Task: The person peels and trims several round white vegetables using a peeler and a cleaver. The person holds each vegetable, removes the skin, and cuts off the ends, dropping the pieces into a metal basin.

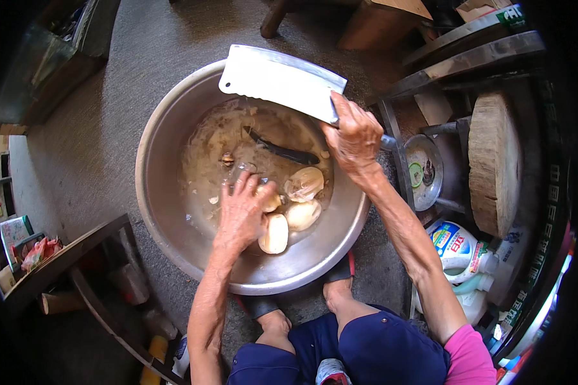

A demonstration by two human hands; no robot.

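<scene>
Head view: a wide metal basin (164, 186) stands on the grey floor (125, 128) just beyond the person's feet, with shallow, cloudy water (202, 151) in the bottom. Above its far right side the right hand (356, 138) grips a cleaver (276, 74), fingers wrapped around the handle and thumb laid along it near the blade. That broad, bright blade points away to the left, passing over the far rim. Down inside the basin, the left hand (241, 212) reaches among pale cut pieces, its fingers spread and blurred; whether they pinch the pale piece (273, 204) just under them, I cannot tell. Another elongated pale piece (274, 234) lies beside that hand on the near side, a rounded one (303, 215) rests to its right, and a ridged one (304, 185) sits just beyond. Farther off lie a dark, curved strip (289, 153) and a small brown striped lump (227, 158). Right of the basin, a thick round wooden block (491, 163) stands on edge beside a shallow bowl (435, 192), with a white bottle (453, 247) nearer the person.
</scene>
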